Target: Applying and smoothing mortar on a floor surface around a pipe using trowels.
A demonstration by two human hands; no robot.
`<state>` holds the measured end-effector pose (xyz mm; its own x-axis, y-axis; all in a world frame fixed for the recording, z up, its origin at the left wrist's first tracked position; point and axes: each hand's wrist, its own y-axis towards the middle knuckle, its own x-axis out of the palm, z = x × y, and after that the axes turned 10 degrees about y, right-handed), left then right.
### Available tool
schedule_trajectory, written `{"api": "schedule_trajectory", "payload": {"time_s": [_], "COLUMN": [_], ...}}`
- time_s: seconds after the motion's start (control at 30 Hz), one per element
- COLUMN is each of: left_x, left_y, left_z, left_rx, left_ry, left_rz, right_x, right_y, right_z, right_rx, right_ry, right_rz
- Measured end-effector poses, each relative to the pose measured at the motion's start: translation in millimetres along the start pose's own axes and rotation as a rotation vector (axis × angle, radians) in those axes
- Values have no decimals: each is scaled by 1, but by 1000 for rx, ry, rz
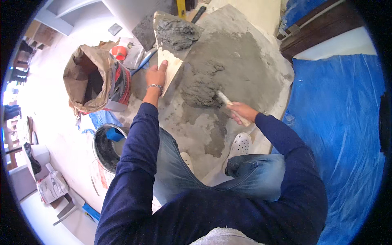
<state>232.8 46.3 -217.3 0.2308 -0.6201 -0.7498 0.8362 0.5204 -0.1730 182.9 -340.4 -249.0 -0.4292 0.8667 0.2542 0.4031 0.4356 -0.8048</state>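
My left hand (156, 77) grips the near, narrow end of a pale wooden board (170, 60), thumb on top. On its far end rests a lump of wet grey mortar (177, 34). My right hand (242, 112) is wrapped round the light-coloured handle of a trowel (223, 97). The trowel's blade is hidden at the right edge of a mortar heap (199, 85). That heap lies on a flat, mortar-smeared sheet (261, 49) on the floor in front of my feet.
An open paper sack (70, 77) stands left, near a red object (119, 52). Closer in is a black bucket (100, 149) with a blue item inside. Blue plastic sheeting (335, 134) covers the right side, below a dark wooden beam (322, 30). My white clogs (241, 143) stand at the sheet's near edge.
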Motion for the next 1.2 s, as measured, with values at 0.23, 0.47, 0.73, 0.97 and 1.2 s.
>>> {"api": "schedule_trajectory", "payload": {"time_s": [0.23,0.47,0.73,0.97,1.2], "left_x": [14,48,55,32,-86], "left_y": [9,4,-38,-111,-202], "left_z": [-11,4,60,97,182], "left_rx": [32,49,181,182,-1], "left_ry": [-53,-114,-116,-228,-362], "left_rz": [9,-129,-208,-223,-287], "right_x": [0,12,43,82,142], "right_y": [-66,-124,-114,-184,-376], "right_z": [-40,-115,-150,-158,-186], "right_rx": [-70,-480,-844,-698,-736], "right_ry": [162,146,-195,-670,-538], "right_rz": [-59,-8,451,726,686]}}
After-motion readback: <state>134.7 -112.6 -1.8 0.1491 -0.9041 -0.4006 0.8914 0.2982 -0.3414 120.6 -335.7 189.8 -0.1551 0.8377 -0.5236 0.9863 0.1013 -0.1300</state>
